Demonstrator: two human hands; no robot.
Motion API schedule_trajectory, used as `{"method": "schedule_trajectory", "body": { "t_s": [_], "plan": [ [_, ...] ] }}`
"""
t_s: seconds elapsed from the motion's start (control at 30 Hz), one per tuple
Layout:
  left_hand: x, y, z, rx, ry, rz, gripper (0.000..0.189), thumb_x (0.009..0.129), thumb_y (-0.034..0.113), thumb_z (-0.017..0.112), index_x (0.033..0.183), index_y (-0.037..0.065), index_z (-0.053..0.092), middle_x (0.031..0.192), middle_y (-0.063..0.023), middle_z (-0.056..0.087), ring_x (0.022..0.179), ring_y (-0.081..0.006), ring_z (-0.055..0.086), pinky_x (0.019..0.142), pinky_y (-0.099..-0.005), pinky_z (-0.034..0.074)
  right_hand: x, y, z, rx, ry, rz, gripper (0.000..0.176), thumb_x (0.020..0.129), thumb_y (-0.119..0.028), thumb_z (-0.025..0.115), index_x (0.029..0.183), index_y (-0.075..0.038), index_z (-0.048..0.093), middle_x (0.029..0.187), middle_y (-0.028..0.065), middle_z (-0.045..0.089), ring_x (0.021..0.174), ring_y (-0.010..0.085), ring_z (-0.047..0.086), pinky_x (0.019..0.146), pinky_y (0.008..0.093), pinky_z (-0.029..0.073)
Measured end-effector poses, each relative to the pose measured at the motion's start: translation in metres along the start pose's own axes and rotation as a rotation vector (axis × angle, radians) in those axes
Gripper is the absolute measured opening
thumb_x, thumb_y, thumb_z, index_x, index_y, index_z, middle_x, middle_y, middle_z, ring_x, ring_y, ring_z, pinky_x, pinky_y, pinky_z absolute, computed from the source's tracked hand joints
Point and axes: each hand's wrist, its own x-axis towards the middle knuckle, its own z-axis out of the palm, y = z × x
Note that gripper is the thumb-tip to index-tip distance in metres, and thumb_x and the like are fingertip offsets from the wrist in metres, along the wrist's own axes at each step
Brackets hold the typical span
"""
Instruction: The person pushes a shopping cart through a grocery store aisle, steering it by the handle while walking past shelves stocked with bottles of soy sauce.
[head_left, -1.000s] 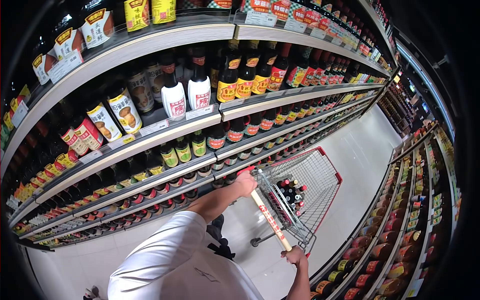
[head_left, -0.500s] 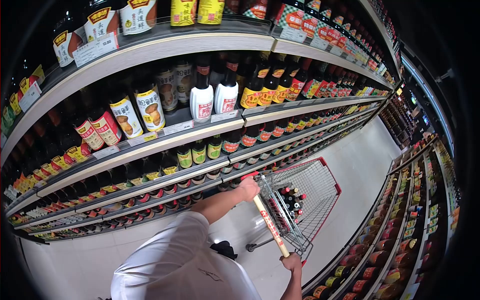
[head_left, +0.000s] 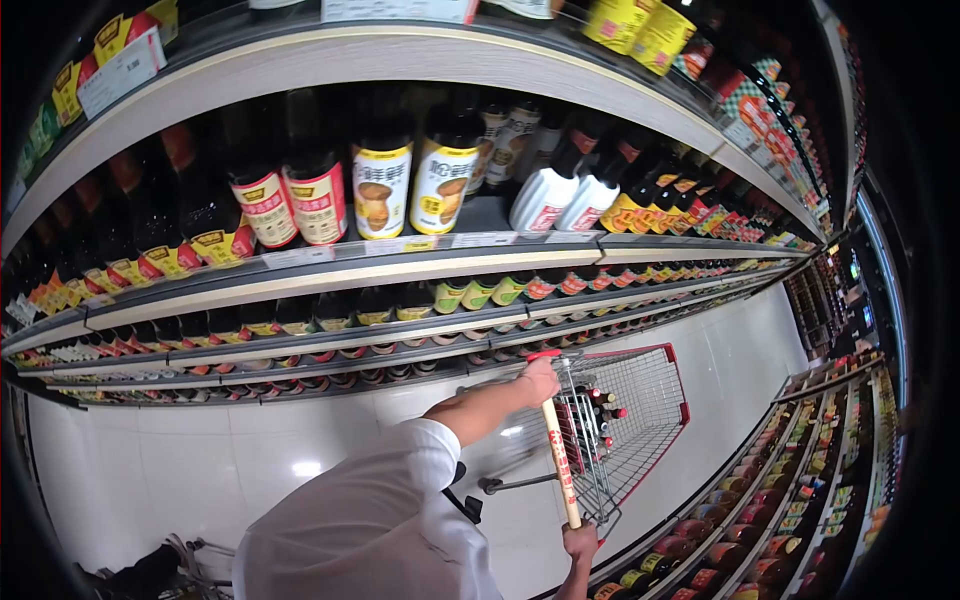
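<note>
My left hand [head_left: 540, 380] is wrapped round the far end of the shopping cart's pale handle [head_left: 560, 462], beside its red end cap. Closed on the near end of the same handle is my right hand [head_left: 580, 541]. Ahead of the handle stretches the wire shopping cart [head_left: 655, 395] with red corner trim. Several dark bottles [head_left: 603, 412] with red and pale caps stand grouped in the part of the cart close to the handle.
Long shelves of sauce bottles [head_left: 440, 180] run along the left, close to the cart. Another shelf of bottles [head_left: 740, 500] lines the right side. Pale shiny floor tiles [head_left: 735, 345] lie between them. A metal frame with something dark [head_left: 165, 570] shows at the lower left.
The view has turned toward the left shelf, whose bottles now look larger and sit further right. Cart and hands appear slightly further right in view. Both hands keep their hold on the handle.
</note>
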Motion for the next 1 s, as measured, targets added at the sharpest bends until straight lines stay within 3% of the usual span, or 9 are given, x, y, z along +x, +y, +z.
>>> {"method": "schedule_trajectory", "body": {
  "t_s": [0.2, 0.37, 0.6, 0.63, 0.73, 0.77, 1.0],
  "plan": [
    [-0.025, -0.003, 0.012, -0.016, 0.057, -0.017, 0.007, 0.075, 0.028, 0.07, 0.08, 0.023, 0.073, 0.086, 0.0007, 0.074, 0.083, -0.0183, 0.07, 0.085, -0.0391, 0.042, -0.016, -0.003, 0.023, 0.012, 0.083, -0.12, 0.027, 0.075, -0.022, 0.064, 0.081, 0.004, 0.067, 0.078, 0.029, 0.065, 0.077, 0.0444, 0.066, 0.07, 0.0481, 0.053],
    [-0.046, -0.011, 0.012, -0.036, 0.093, 0.009, 0.006, 0.075, 0.026, 0.069, 0.078, 0.022, 0.073, 0.082, -0.0002, 0.073, 0.078, -0.0182, 0.069, 0.084, -0.0368, 0.042, -0.039, -0.02, 0.032, -0.06, 0.214, -0.097, 0.024, 0.076, -0.022, 0.063, 0.085, 0.0, 0.069, 0.082, 0.0254, 0.067, 0.079, 0.044, 0.066, 0.072, 0.0493, 0.053],
    [-0.065, -0.015, 0.022, -0.077, 0.172, 0.008, 0.005, 0.073, 0.024, 0.068, 0.074, 0.021, 0.072, 0.076, -0.002, 0.071, 0.076, -0.0197, 0.068, 0.086, -0.0359, 0.042, -0.051, -0.03, 0.041, -0.045, 0.179, -0.067, 0.025, 0.079, -0.025, 0.064, 0.084, 0.0, 0.069, 0.082, 0.0254, 0.067, 0.083, 0.0448, 0.066, 0.073, 0.0501, 0.053],
    [-0.071, -0.017, 0.019, -0.079, 0.183, 0.014, 0.006, 0.074, 0.024, 0.067, 0.074, 0.021, 0.072, 0.076, -0.0019, 0.071, 0.075, -0.0197, 0.068, 0.086, -0.036, 0.042, -0.048, -0.022, 0.046, -0.109, 0.208, -0.196, 0.025, 0.08, -0.025, 0.065, 0.083, -0.001, 0.07, 0.069, 0.0217, 0.066, 0.068, 0.0371, 0.068, 0.063, 0.0448, 0.053],
    [-0.078, -0.018, 0.026, -0.089, 0.217, 0.017, 0.006, 0.073, 0.024, 0.067, 0.073, 0.021, 0.072, 0.076, -0.0021, 0.071, 0.076, -0.0193, 0.068, 0.086, -0.0366, 0.043, -0.038, -0.02, 0.043, 0.142, -0.221, -0.086, 0.027, 0.081, -0.027, 0.068, 0.081, 0.0, 0.072, 0.059, 0.0129, 0.063, 0.053, 0.0218, 0.062, 0.052, 0.0361, 0.049],
    [-0.078, -0.017, 0.029, -0.08, 0.215, 0.017, 0.005, 0.073, 0.024, 0.067, 0.072, 0.021, 0.071, 0.076, -0.0021, 0.071, 0.077, -0.0192, 0.068, 0.086, -0.0367, 0.043, -0.042, -0.023, 0.041, 0.258, -0.279, 0.012, 0.026, 0.081, -0.026, 0.07, 0.078, 0.0, 0.073, 0.054, 0.0051, 0.059, 0.047, 0.0107, 0.054, 0.046, 0.0295, 0.043],
    [-0.099, -0.026, 0.032, -0.097, 0.236, 0.055, 0.004, 0.07, 0.024, 0.068, 0.069, 0.021, 0.071, 0.074, -0.0024, 0.071, 0.075, -0.0209, 0.068, 0.082, -0.0352, 0.045, -0.057, -0.039, 0.041, 0.359, -0.39, 0.071, 0.022, 0.084, -0.02, 0.071, 0.082, 0.002, 0.074, 0.052, 0.0033, 0.057, 0.041, 0.012, 0.05, 0.04, 0.03, 0.039]
  ]
}}
